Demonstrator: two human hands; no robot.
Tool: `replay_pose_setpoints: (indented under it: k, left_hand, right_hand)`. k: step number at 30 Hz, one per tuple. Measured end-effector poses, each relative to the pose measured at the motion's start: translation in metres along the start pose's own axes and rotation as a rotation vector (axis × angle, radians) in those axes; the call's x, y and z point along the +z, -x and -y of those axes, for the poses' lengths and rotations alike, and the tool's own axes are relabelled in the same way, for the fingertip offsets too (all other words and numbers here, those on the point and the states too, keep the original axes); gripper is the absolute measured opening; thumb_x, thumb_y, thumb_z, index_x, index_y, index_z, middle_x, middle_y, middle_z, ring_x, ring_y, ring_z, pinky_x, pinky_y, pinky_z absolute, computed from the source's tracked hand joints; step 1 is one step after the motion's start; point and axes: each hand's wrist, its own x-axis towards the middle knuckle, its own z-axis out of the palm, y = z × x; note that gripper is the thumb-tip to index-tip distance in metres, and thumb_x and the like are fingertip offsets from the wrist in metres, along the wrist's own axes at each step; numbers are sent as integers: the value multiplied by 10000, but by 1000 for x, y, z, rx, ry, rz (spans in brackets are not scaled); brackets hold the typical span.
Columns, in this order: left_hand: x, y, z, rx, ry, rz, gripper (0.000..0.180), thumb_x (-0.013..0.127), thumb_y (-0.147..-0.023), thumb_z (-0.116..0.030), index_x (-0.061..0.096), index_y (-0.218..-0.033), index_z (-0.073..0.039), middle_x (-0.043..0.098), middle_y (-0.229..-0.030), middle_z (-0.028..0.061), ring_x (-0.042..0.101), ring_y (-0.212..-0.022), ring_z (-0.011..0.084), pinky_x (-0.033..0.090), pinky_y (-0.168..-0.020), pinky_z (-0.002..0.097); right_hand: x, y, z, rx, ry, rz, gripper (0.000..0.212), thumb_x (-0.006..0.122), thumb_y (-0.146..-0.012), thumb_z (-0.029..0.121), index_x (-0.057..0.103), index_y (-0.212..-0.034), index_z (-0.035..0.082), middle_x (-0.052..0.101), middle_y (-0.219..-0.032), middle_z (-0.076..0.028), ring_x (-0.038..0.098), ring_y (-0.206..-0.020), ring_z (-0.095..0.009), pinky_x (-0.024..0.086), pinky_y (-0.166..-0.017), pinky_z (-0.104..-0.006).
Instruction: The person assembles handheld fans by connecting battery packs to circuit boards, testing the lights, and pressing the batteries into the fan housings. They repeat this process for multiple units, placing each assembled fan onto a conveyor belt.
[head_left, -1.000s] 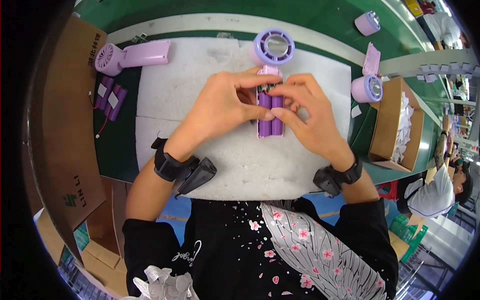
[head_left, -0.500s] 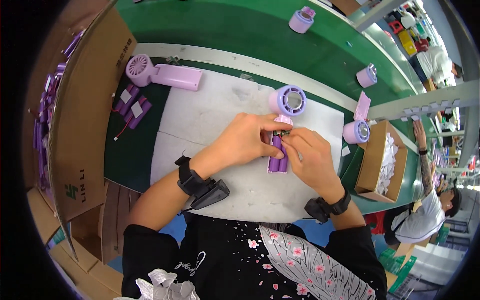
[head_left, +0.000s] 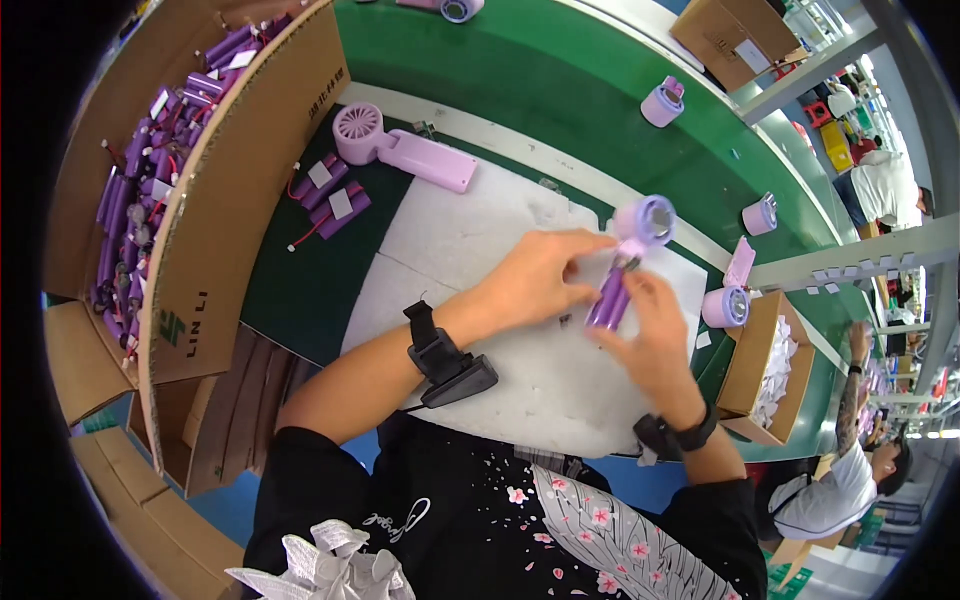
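As we look down from the head view, both hands are on the lilac handheld fan, and it sits over the right part of the white mat, its round head tipped up and to the right, away from the person. The left hand comes in from the left and is closed on the fan, thumb against the side of the handle, index finger up by the neck. Across from it the right hand is clamped on the same handle, fingers along the right side, thumb down by the lower end. Blur softens it all, but the handle is clearly open, showing purple battery cells with a small circuit board above them, just under the neck. Over on the left, two wired purple battery packs lie on the dark green worktop, and near them a pink fan rests with its handle reaching onto the mat. Beside these stands a big cardboard box full of more purple packs. Out to the right, a lilac fan head sits by a pink shell piece, and next to it a smaller carton holds white paper pieces.
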Motion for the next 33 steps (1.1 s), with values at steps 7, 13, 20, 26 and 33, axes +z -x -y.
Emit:
replay_pose_setpoints:
  k: [7,13,20,26,33]
  left_hand:
    - [-103,10,1,80,-926,-552,559,592,-686,63,623,-1217,-108,573,-1275,184,527,-1145,407,395,-1018,444]
    - [-198,40,54,-271,-861,-490,576,647,-683,47,608,-1233,-123,577,-1252,182,567,-1093,364,446,-970,416]
    - [-165,21,-2,-155,-753,-644,439,730,-657,14,575,-1065,-28,599,-1095,151,599,-946,328,502,-823,381]
    - [-49,6,-47,324,-449,-386,415,748,-641,44,547,-988,-65,487,-1181,136,573,-982,326,522,-721,346]
    - [-19,-3,-21,454,-408,-152,430,793,-627,25,542,-960,-78,472,-1218,139,521,-1094,339,489,-861,367]
  right_hand:
    - [-7,-27,-51,81,44,-285,320,711,-781,53,597,-1074,-11,595,-1115,-143,602,-952,-284,482,-819,-341]
    - [23,-17,-36,95,-495,-26,223,689,-804,30,627,-1015,-8,629,-1005,-90,595,-816,-181,475,-728,-270]
    - [31,-11,-48,206,-869,-13,268,605,-909,142,573,-1119,-21,627,-1020,-119,611,-774,-191,508,-648,-284]
    - [0,-16,-6,649,-1864,489,514,519,-955,312,397,-1332,-14,603,-1043,-171,630,-728,-216,541,-571,-307]
    - [-16,-22,-10,391,-923,351,812,747,-806,275,315,-1437,4,581,-1085,-178,633,-801,-276,532,-677,-337]
